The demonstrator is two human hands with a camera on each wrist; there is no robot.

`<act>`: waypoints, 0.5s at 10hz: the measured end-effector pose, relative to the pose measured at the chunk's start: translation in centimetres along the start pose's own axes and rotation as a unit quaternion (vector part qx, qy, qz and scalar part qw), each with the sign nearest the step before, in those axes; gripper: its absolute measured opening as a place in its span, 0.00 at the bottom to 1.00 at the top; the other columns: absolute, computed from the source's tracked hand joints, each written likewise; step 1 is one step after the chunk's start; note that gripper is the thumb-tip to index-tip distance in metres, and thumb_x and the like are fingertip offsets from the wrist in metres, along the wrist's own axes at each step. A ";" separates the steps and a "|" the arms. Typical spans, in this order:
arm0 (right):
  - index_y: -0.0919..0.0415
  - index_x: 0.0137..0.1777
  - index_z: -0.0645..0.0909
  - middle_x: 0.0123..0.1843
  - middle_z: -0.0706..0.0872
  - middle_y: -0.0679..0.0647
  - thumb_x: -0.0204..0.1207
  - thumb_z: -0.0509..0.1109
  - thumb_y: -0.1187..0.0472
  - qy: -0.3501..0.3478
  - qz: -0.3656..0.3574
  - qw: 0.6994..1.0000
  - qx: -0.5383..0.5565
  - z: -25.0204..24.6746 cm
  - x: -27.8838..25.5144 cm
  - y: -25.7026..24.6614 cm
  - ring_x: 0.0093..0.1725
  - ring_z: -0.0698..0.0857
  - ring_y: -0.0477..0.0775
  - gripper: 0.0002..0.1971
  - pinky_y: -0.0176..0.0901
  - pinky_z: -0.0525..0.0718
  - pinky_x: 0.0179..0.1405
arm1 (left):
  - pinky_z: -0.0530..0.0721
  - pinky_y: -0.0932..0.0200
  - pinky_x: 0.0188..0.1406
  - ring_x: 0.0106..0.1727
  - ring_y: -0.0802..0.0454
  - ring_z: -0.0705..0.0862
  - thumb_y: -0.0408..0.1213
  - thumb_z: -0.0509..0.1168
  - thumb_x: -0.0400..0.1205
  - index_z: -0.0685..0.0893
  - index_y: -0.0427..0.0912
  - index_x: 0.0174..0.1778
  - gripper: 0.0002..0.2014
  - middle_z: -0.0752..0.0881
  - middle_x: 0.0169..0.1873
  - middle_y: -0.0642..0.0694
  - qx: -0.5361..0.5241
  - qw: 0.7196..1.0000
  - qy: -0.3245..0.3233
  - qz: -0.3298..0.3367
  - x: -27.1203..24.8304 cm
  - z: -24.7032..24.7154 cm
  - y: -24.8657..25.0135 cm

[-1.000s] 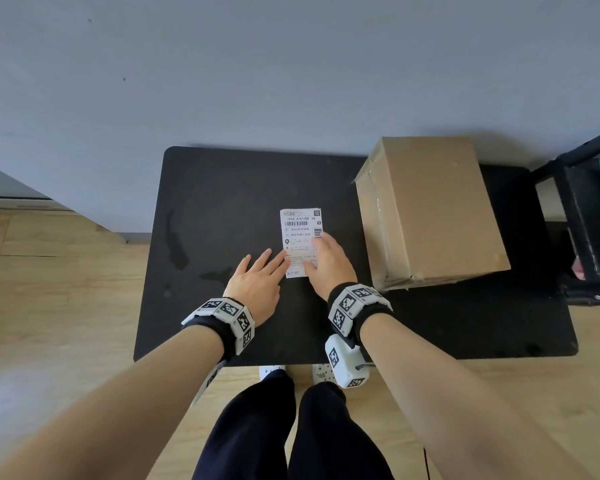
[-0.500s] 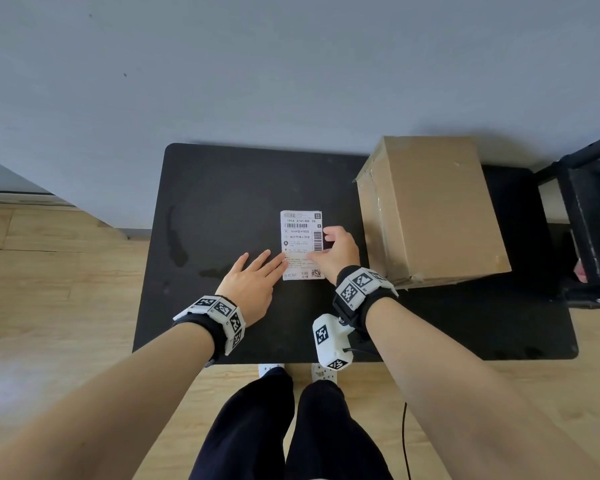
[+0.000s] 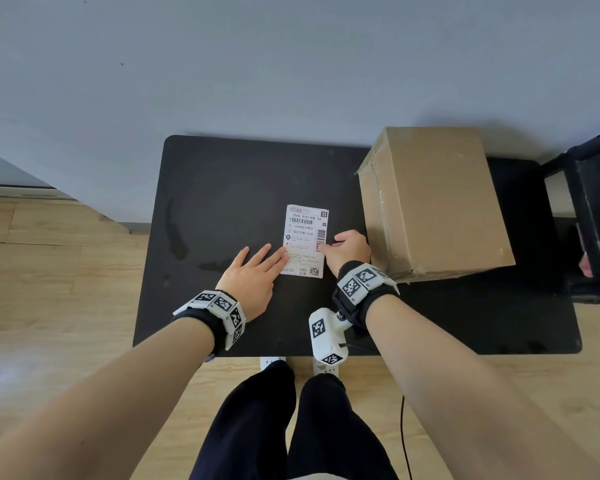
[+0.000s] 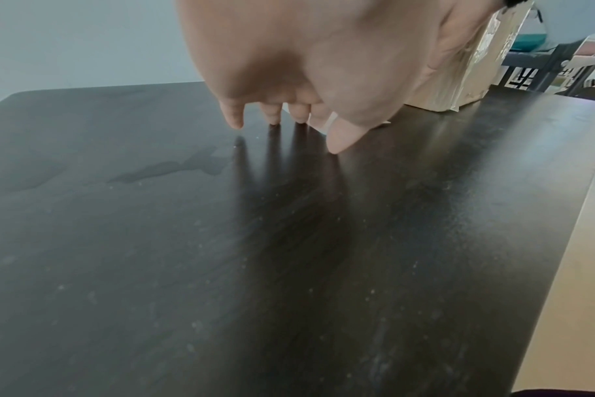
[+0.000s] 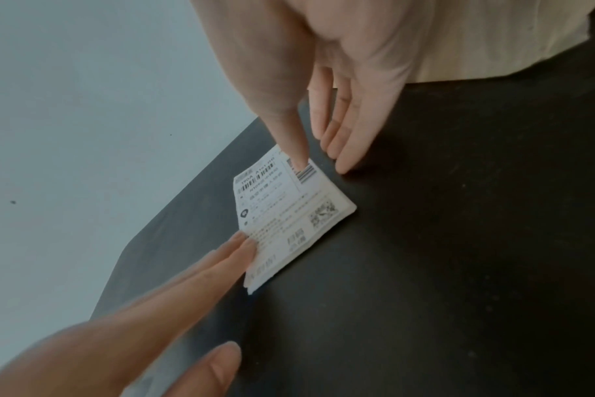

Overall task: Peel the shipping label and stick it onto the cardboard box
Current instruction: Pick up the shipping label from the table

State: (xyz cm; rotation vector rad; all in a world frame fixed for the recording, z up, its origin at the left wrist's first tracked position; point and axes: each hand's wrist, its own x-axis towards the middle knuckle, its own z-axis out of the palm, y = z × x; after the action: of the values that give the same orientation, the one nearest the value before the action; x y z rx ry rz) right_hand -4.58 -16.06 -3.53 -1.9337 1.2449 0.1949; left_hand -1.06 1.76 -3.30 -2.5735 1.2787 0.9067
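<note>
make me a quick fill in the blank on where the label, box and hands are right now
1. The shipping label lies flat on the black ____.
2. The cardboard box stands to the ____ of the label.
3. The left hand presses the label's near left edge with ____ fingers.
4. The right hand touches the label with its ____.

Missing words: table; right; straight; thumb

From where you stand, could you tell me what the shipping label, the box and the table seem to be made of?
Shipping label: white paper, matte, black print; it looks like a thin stack in the right wrist view.
Box: brown cardboard, matte, with glossy clear tape along its edges.
Table: dark top with faint grain and soft sheen, probably wood or laminate.
</note>
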 end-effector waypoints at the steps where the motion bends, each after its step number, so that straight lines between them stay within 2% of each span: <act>1: 0.66 0.66 0.78 0.63 0.86 0.62 0.72 0.75 0.65 -0.020 0.049 0.998 0.036 -0.1 0.3 -0.3 0.58 0.87 0.60 0.22 0.43 0.85 0.51 | 0.41 0.44 0.85 0.86 0.51 0.42 0.45 0.44 0.88 0.40 0.50 0.84 0.29 0.42 0.85 0.55 0.004 1.000 0.001 0.005 0.0 0.4 0.1; 2: 0.67 0.65 0.78 0.60 0.88 0.63 0.71 0.75 0.66 -0.048 0.093 0.991 0.086 -0.2 0.5 -0.5 0.53 0.89 0.60 0.22 0.51 0.90 0.51 | 0.41 0.43 0.85 0.86 0.52 0.42 0.45 0.44 0.88 0.40 0.50 0.84 0.29 0.42 0.85 0.55 0.001 1.000 0.000 0.007 -0.1 0.6 0.1; 3: 0.67 0.56 0.82 0.57 0.89 0.63 0.71 0.76 0.66 -0.060 0.105 0.988 0.097 -0.4 0.7 -0.6 0.47 0.89 0.58 0.14 0.48 0.89 0.48 | 0.42 0.43 0.85 0.86 0.52 0.42 0.45 0.43 0.88 0.40 0.50 0.84 0.29 0.42 0.85 0.56 0.004 1.000 -0.001 0.011 -0.2 0.6 0.1; 4: 0.67 0.51 0.85 0.55 0.90 0.63 0.70 0.76 0.66 -0.085 0.101 0.986 0.097 -0.5 0.6 -0.7 0.40 0.86 0.54 0.11 0.43 0.85 0.38 | 0.42 0.43 0.85 0.86 0.52 0.42 0.45 0.43 0.88 0.40 0.50 0.84 0.29 0.42 0.85 0.56 0.006 1.000 -0.005 0.011 -0.1 0.7 0.1; 5: 0.66 0.50 0.86 0.54 0.91 0.60 0.70 0.76 0.66 -0.087 0.070 0.991 0.073 -0.6 0.5 -0.4 0.41 0.86 0.53 0.09 0.36 0.79 0.28 | 0.42 0.44 0.85 0.86 0.52 0.42 0.45 0.44 0.88 0.41 0.50 0.84 0.29 0.42 0.85 0.56 0.009 1.000 -0.004 0.013 -0.1 0.6 0.1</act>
State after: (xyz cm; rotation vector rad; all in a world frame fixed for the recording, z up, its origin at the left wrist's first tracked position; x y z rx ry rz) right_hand -4.11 -16.71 -3.19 -1.6680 1.2435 0.3280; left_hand -1.51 1.95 -3.75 -2.5432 1.3144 0.9041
